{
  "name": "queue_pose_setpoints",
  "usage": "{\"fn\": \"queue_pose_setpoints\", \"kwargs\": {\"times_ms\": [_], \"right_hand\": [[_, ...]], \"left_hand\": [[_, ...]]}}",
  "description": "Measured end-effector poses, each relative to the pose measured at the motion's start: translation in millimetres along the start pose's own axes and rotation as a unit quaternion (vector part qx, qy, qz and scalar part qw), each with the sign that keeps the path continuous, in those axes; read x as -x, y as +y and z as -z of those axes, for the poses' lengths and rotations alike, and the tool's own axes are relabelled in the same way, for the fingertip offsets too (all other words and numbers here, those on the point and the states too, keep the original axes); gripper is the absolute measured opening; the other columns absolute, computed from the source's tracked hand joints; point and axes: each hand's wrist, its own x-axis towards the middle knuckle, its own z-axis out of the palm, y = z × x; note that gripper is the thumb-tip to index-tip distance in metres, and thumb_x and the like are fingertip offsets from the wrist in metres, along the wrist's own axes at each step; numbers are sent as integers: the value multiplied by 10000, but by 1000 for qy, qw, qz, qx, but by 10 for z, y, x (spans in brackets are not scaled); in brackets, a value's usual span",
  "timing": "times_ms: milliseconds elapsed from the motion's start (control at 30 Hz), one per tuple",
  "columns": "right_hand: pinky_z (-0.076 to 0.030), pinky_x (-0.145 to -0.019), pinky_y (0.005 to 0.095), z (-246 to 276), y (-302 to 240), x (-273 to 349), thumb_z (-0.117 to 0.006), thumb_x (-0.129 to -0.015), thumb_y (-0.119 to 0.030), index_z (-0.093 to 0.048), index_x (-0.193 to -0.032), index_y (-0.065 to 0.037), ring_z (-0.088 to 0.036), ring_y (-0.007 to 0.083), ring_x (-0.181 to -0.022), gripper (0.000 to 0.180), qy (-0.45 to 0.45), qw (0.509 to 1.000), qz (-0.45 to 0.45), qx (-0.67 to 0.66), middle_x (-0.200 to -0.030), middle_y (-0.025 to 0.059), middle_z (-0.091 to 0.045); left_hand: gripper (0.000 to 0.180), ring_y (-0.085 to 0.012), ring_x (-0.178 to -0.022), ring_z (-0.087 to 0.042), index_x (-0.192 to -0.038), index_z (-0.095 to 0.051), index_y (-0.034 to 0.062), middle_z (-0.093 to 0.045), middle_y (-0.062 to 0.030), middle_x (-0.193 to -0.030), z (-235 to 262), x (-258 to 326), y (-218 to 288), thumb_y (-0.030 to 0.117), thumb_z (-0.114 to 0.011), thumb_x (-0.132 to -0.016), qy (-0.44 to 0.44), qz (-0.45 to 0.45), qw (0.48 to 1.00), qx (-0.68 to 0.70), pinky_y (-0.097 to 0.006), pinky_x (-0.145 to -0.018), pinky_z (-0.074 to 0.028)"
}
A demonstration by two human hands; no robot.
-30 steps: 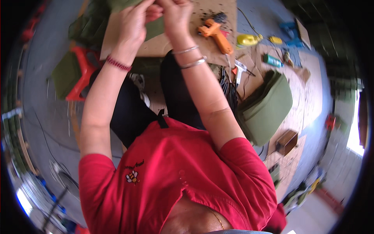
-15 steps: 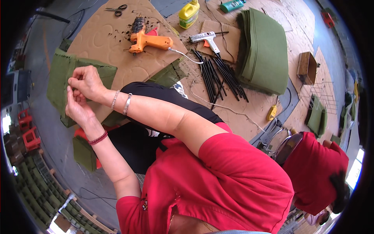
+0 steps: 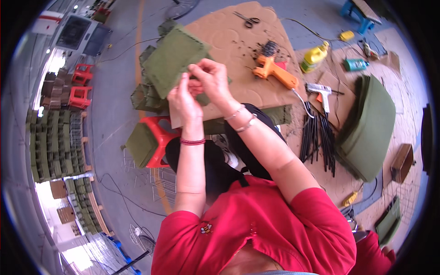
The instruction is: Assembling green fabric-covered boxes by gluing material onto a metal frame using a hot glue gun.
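My left hand (image 3: 185, 101) is raised at the near edge of a green felt-like panel (image 3: 172, 62) with a toothed border, its fingers curled against that edge. Just right of it, my right hand (image 3: 211, 79) is closed in a pinch, thumb and fingertips meeting close to the left fingertips. Whatever is between the right fingertips is too small or hidden to make out. More green felt pieces (image 3: 149, 98) lie under and beside the panel. To the right of my hands, an orange glue gun (image 3: 277, 73) rests on the cardboard, dark residue on its nozzle end.
Scissors (image 3: 247, 20) lie on the cardboard (image 3: 220, 34). Farther right are a yellow jug (image 3: 314, 57), a white glue gun (image 3: 321, 94), black glue sticks (image 3: 316, 142) and a stack of green felt sheets (image 3: 371, 128). A red stool (image 3: 158, 140) stands beside my knees.
The view has turned, so the table and tools appear farther right. My hands remain close together at the green panel, which now shows its flat face more fully.
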Motion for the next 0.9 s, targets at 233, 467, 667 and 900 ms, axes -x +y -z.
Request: {"fn": "queue_pose_setpoints", "kwargs": {"times_ms": [233, 467, 667, 900], "right_hand": [[-391, -468, 207, 3, -133, -30, -673, -841, -116, -634, -700, -2, -488, 21, -546, 185, 9, 999, -14, -49, -619, 3, -609], [-358, -493, 206, 96, -12, -117, -676, -846, -157, -625, -695, -8, -458, 25, -550, 218, -9, 999, 24, 39, -598, -32, -570], [-378, -501, 206, 28, -65, -14, -689, -843, -155, -628, -707, -17, -493, 35, -561, 203, -36, 999, 0, 15, -620, -19, -588], [-400, -501, 201, 8, -38, -8, -686, -826, -99, -633, -709, 2, -507, 32, -559, 164, -51, 998, -9, 31, -642, 13, -633]], "left_hand": [[248, -133, -500, -574, -871, -669, -49, -631, -77, -615, -105, -21, -76, 175, -580, -930, -11, 22, 999, 40, -228, -491, -464], [283, -128, -510, -590, -975, -661, -63, -633, -76, -641, 59, 57, 146, 209, -599, -929, -6, 29, 1000, 11, -217, -495, -482], [268, -127, -493, -586, -949, -661, -71, -636, -82, -634, 124, 51, 142, 188, -597, -924, -6, 4, 1000, -6, -212, -479, -475], [250, -132, -461, -558, -864, -674, -67, -617, -88, -581, 70, 48, 65, 164, -591, -911, 9, -34, 999, -23, -229, -458, -442]]}}
